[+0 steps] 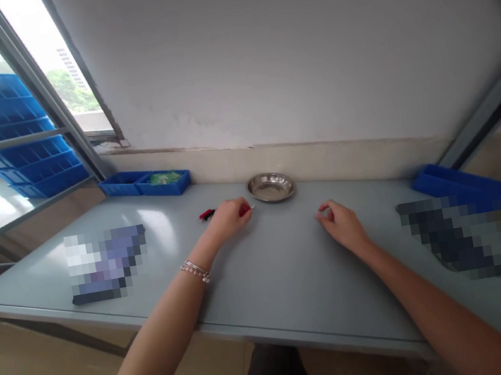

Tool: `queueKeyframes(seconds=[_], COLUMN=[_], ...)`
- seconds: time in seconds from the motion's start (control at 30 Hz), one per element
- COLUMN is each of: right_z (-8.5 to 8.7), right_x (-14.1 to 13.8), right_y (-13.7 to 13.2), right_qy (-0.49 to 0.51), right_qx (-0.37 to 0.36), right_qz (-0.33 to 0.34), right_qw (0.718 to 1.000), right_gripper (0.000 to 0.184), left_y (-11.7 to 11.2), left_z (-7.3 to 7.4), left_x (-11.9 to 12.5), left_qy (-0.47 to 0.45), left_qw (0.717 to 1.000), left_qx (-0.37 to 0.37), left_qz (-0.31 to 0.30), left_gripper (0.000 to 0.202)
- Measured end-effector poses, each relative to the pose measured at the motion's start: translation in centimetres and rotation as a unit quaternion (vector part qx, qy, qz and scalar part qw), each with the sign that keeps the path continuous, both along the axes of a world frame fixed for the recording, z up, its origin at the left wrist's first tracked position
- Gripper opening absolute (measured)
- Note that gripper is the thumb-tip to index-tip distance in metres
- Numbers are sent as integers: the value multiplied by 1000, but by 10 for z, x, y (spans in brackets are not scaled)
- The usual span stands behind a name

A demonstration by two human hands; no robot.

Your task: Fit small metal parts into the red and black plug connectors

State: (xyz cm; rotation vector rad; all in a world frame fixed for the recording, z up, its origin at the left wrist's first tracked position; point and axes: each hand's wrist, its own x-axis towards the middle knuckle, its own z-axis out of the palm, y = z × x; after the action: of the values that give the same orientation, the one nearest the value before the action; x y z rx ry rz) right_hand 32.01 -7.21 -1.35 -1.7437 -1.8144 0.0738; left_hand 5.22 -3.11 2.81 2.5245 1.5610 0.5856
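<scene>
My left hand (232,217) is over the grey table, thumb and fingers pinched together. A thin, pale tip sticks out from the pinch, with a hint of red at the fingertips; the thing itself is too small and covered to name. Just behind that hand lie several slim red and black pieces (207,214), partly hidden by it. A shallow round steel dish (272,188) rests near the wall, a little beyond my left fingertips. To the right, my right hand (342,224) hovers over the table, fingers loosely curled, thumb and forefinger apart, with nothing visible between them.
Two small blue bins (164,184) stand at the back left, one holding green-and-white packets. At the right end is another blue bin (461,185). Blurred-out flat items lie at both sides. Stacked blue crates (31,141) fill a left shelf. A wall (260,70) rises behind the table.
</scene>
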Motion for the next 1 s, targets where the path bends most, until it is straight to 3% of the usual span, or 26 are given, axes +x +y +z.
queueKeyframes(seconds=[0.07, 0.17, 0.3, 0.43, 0.63, 1.0], right_z=[7, 16, 19, 16, 16, 9], right_x=[-8, -25, -40, -43, -42, -41], right_y=[-6, -18, -27, -28, -27, -24], right_qy=[38, 92, 100, 107, 134, 286], right_qx=[14, -21, -75, -84, -91, -115], right_qz=[37, 141, 239, 243, 204, 216], right_qw=[999, 986, 963, 961, 965, 926], right_gripper=[23, 29, 36, 38, 36, 19], left_y=[-11, -28, -44, -47, -39, -36], left_z=[1, 1, -2, -7, -9, -12], left_x=[13, 31, 46, 49, 46, 47], left_qy=[-16, -23, -30, -35, -32, -33], left_qw=[998, 988, 977, 971, 978, 976], left_qx=[-8, -5, -4, -11, -3, -25], left_qz=[-62, -152, -213, -236, -204, -211], left_gripper=[20, 21, 22, 23, 25, 30])
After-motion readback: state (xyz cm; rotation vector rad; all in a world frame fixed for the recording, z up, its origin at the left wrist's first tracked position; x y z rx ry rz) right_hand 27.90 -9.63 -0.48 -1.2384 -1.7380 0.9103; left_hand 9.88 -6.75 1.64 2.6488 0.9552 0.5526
